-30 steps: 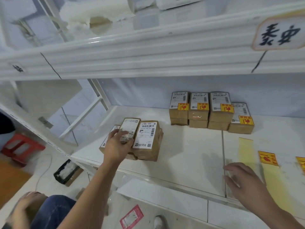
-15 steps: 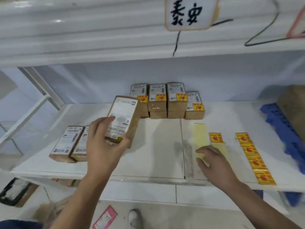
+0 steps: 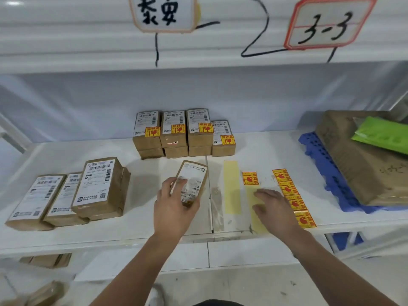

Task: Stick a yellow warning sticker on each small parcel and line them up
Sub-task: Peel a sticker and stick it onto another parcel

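Note:
My left hand [image 3: 174, 208] grips a small brown parcel [image 3: 194, 180] with a white label, holding it just above the middle of the white shelf [image 3: 141, 221]. My right hand [image 3: 272, 209] lies flat with relaxed fingers on a yellow backing strip [image 3: 257, 226], beside a strip of yellow warning stickers [image 3: 291, 195]. One single sticker [image 3: 250, 178] sits farther back on that backing. Several stickered parcels [image 3: 183, 131] stand in a row at the back. Unstickered parcels [image 3: 66, 195] lie at the left.
An empty yellow backing strip [image 3: 231, 186] lies between my hands. A blue plastic pallet [image 3: 326, 173] carrying a big brown package [image 3: 364, 164] and a green bag [image 3: 382, 135] fills the right end. Signs hang on the upper shelf edge.
My left hand lifted one parcel off the left pile and carried it right to the shelf's middle. My right hand moved onto the backing strip near the stickers. The view swung right.

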